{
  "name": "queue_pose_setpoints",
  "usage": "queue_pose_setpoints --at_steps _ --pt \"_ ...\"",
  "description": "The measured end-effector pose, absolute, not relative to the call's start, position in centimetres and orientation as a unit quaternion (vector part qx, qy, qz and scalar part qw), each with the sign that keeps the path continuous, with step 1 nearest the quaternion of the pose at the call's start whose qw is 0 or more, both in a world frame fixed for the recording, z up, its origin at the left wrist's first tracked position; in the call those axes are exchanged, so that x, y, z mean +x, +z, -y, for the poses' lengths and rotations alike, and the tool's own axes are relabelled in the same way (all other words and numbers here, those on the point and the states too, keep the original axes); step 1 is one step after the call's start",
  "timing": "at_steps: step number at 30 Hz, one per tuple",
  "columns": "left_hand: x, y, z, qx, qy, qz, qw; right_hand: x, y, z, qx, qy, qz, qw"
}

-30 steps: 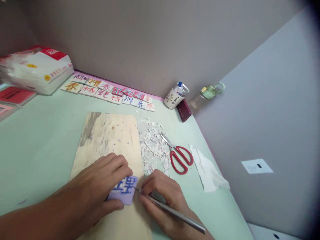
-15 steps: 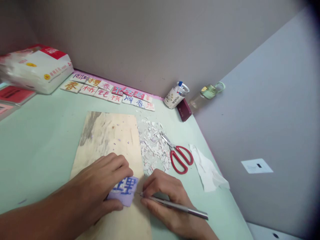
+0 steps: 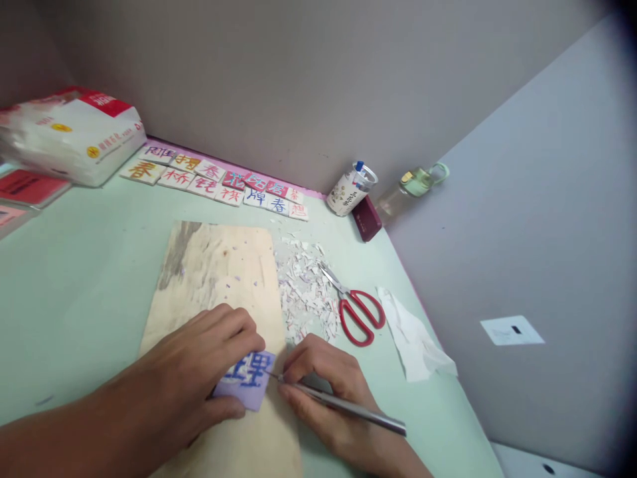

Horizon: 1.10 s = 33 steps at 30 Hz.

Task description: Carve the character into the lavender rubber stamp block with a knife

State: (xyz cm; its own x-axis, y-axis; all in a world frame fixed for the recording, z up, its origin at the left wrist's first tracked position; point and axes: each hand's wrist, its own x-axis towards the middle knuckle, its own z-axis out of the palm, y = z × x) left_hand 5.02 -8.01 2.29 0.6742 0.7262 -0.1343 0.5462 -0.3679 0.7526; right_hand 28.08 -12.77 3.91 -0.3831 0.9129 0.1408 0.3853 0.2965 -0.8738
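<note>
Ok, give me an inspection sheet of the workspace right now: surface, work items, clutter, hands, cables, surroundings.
Surface: pale green table; wooden board lying on it.
Work items: purple tile with blue marking, on the board; slim metal tool, its tip at the tile's right edge.
Clutter: pale scraps right of the board; red-handled scissors beside them; crumpled tissue further right.
Hands: left hand holds the tile against the board; right hand grips the tool.
Cables: nothing seen.
Surroundings: marked tiles in rows, white-and-red packet, can, dark red box and green-lidded bottle toward the back; grey wall behind.
</note>
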Motion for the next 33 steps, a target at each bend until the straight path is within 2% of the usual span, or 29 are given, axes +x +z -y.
queue_pose_setpoints --at_steps 8,14,16,18,20,23,27,33 --pt "4.7 1.2 7.2 0.830 0.090 -0.347 0.427 27.8 3.7 12.7 -0.409 0.362 0.761 0.349" --pt "4.6 1.0 7.5 0.837 0.114 -0.345 0.410 28.6 3.6 13.1 -0.314 0.215 0.894 0.236" --pt "4.5 1.0 7.6 0.836 0.125 -0.349 0.405 28.9 3.7 13.2 -0.307 0.201 0.908 0.201" --pt "4.5 1.1 7.7 0.833 0.131 -0.356 0.402 28.9 3.8 13.1 -0.301 0.205 0.909 0.202" --pt "4.5 1.2 7.7 0.833 0.128 -0.357 0.404 28.8 3.9 12.9 -0.310 0.239 0.889 0.237" --pt "4.7 1.5 7.8 0.831 0.126 -0.360 0.405 28.3 3.9 12.6 -0.401 0.363 0.783 0.306" --pt "4.7 1.6 7.6 0.826 0.125 -0.368 0.408 27.7 3.6 12.4 -0.507 0.523 0.599 0.333" --pt "4.6 1.4 7.4 0.827 0.111 -0.353 0.423 27.5 2.9 12.6 -0.506 0.595 0.507 0.363"
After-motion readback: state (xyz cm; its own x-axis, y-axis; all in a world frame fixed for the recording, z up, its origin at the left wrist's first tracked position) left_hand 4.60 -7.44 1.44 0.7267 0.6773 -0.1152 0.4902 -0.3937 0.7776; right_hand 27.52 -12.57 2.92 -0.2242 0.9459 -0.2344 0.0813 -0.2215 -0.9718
